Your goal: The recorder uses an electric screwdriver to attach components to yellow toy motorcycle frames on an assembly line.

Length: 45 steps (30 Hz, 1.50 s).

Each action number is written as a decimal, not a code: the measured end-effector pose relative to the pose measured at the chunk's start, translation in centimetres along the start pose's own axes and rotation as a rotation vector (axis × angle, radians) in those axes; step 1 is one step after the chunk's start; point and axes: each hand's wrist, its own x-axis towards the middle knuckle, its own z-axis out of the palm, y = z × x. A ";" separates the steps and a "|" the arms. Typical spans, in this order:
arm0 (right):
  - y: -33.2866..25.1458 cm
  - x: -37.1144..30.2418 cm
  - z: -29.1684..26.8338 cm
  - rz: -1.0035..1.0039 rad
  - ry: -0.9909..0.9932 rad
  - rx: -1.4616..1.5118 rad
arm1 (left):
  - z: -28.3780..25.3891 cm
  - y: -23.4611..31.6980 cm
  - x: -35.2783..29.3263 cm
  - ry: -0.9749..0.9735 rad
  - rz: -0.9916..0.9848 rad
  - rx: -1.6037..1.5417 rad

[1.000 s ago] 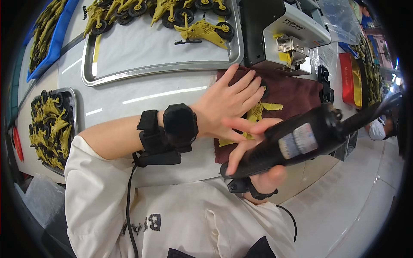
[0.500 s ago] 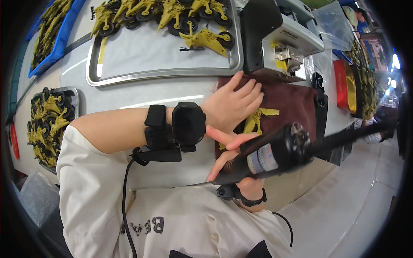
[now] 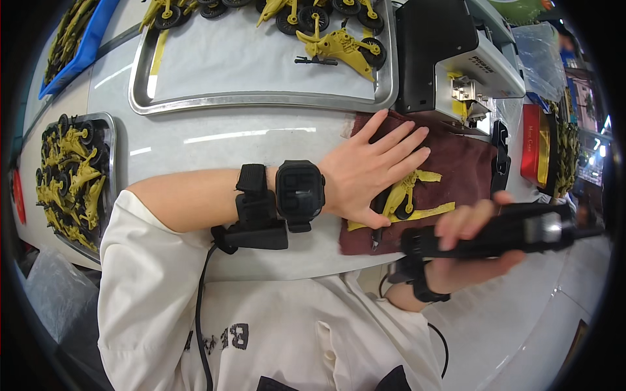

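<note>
My left hand lies open over the maroon cloth, fingers spread. Beside its thumb is a yellow toy motorcycle with a black wheel, partly hidden under the hand. Yellow strips of tape run along the cloth by the toy. A small dark pointed piece lies below my thumb. To the right, my right hand is wrapped round a black electric screwdriver. The tool is held nearly level beyond the cloth's front right corner, blurred by motion; its tip cannot be made out.
A metal tray with yellow toy motorcycles stands at the back, a smaller full tray at left. Behind the cloth is a black-and-white machine. A red box stands right, a blue bin far left.
My right hand has swung the screwdriver to the right, away from the toy. My left hand has spread its fingers. The view has shifted, and more of the toy and tape shows.
</note>
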 end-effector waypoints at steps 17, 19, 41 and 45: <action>-4.8 7.7 -4.1 -0.403 0.162 -0.242 | -0.2 -2.1 0.6 0.100 0.135 -0.138; -5.1 8.5 -4.4 -0.405 0.107 -0.186 | -0.8 -1.9 0.8 0.123 0.190 -0.143; -3.7 10.4 -2.1 -0.309 -0.260 0.029 | -1.5 1.2 1.0 0.011 -0.113 -0.082; -2.2 7.7 -1.3 -0.315 -0.351 -0.056 | -0.8 1.3 0.5 -0.003 -0.177 -0.056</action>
